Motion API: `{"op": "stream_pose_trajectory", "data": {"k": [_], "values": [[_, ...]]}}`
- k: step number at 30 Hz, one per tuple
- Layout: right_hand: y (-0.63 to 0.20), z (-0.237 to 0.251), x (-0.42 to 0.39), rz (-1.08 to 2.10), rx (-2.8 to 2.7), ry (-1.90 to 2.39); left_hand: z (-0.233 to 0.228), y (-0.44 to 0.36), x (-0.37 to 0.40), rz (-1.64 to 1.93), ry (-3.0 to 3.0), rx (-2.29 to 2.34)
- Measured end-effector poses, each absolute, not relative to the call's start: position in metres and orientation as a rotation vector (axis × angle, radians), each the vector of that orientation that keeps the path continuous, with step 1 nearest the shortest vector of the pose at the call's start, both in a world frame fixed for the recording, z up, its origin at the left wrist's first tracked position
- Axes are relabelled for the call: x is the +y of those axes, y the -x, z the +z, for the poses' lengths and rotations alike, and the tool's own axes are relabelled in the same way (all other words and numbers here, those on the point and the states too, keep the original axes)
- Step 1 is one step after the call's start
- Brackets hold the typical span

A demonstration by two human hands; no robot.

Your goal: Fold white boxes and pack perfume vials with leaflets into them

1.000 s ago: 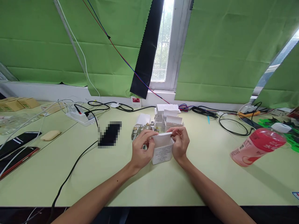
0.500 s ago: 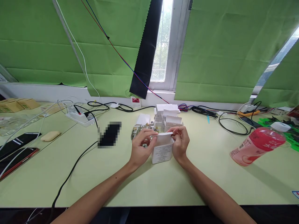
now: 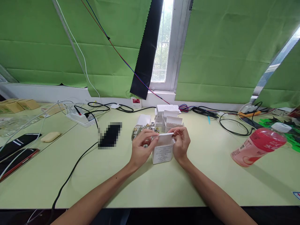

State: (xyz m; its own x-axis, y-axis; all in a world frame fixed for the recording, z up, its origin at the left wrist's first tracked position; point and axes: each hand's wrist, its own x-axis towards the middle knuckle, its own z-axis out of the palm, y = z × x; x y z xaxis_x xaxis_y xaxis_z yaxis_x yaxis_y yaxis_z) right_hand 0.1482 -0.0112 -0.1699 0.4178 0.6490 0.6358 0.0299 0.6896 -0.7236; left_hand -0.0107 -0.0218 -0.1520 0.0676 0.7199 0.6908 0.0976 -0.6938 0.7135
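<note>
A small white cardboard box (image 3: 162,154) with printed text on its near side stands upright on the table, its top flap raised. My left hand (image 3: 142,148) pinches the left end of that flap between thumb and fingers. At the other end, my right hand (image 3: 181,142) is closed on the flap and the box's right edge. Just behind my left hand lies a cluster of shiny metal fittings (image 3: 136,132), partly hidden by my fingers. More white boxes (image 3: 172,121) are stacked beyond the box, some with open flaps.
A pink drink bottle (image 3: 259,145) leans at the right. A pixelated black object (image 3: 110,135) lies left of my hands, with a black cable (image 3: 70,173) running forward. Phones (image 3: 17,161), a power strip (image 3: 81,118) and yellow boxes (image 3: 20,105) are at the left; coiled cables (image 3: 205,111) lie behind.
</note>
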Motion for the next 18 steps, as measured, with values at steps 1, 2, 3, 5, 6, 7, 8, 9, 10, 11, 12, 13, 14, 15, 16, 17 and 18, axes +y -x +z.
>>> {"op": "stream_pose_trajectory", "data": {"k": [1,2,3,5,6,7,8,9,10,11,12,13,14,15,16,17,18], "values": [[-0.1483,-0.1699,-0.0112,0.436,-1.085,0.733,-0.1523,0.0108,-0.0214,1.668,-1.857,0.801],[-0.1484,-0.1697,-0.0112,0.436,-1.085,0.732,-0.1525,0.0109,-0.0211,1.667,-1.851,0.792],[-0.1484,-0.1695,-0.0111,0.437,-1.084,0.731,-0.1526,0.0111,-0.0209,1.666,-1.845,0.786],[-0.1483,-0.1688,-0.0107,0.438,-1.082,0.730,-0.1523,0.0113,-0.0206,1.664,-1.835,0.779],[-0.1482,-0.1684,-0.0105,0.438,-1.082,0.731,-0.1520,0.0113,-0.0206,1.664,-1.830,0.777],[-0.1480,-0.1680,-0.0103,0.437,-1.080,0.731,-0.1516,0.0113,-0.0207,1.663,-1.826,0.777],[-0.1478,-0.1678,-0.0102,0.437,-1.079,0.731,-0.1510,0.0112,-0.0208,1.660,-1.822,0.778],[-0.1476,-0.1676,-0.0101,0.438,-1.078,0.731,-0.1504,0.0111,-0.0209,1.657,-1.817,0.782],[-0.1474,-0.1676,-0.0102,0.439,-1.076,0.733,-0.1497,0.0110,-0.0210,1.651,-1.811,0.787],[-0.1473,-0.1676,-0.0104,0.442,-1.074,0.735,-0.1491,0.0110,-0.0211,1.643,-1.804,0.793],[-0.1472,-0.1678,-0.0106,0.443,-1.073,0.737,-0.1486,0.0110,-0.0213,1.634,-1.795,0.798],[-0.1472,-0.1679,-0.0108,0.444,-1.072,0.738,-0.1481,0.0111,-0.0213,1.627,-1.786,0.800],[-0.1472,-0.1681,-0.0110,0.445,-1.071,0.738,-0.1477,0.0112,-0.0214,1.620,-1.776,0.799],[-0.1472,-0.1683,-0.0110,0.444,-1.070,0.737,-0.1473,0.0114,-0.0213,1.611,-1.766,0.797],[-0.1473,-0.1685,-0.0110,0.444,-1.069,0.734,-0.1469,0.0115,-0.0213,1.603,-1.756,0.791],[-0.1473,-0.1687,-0.0109,0.443,-1.069,0.731,-0.1466,0.0117,-0.0211,1.593,-1.743,0.785],[-0.1474,-0.1689,-0.0107,0.441,-1.070,0.729,-0.1462,0.0118,-0.0208,1.582,-1.728,0.779]]}}
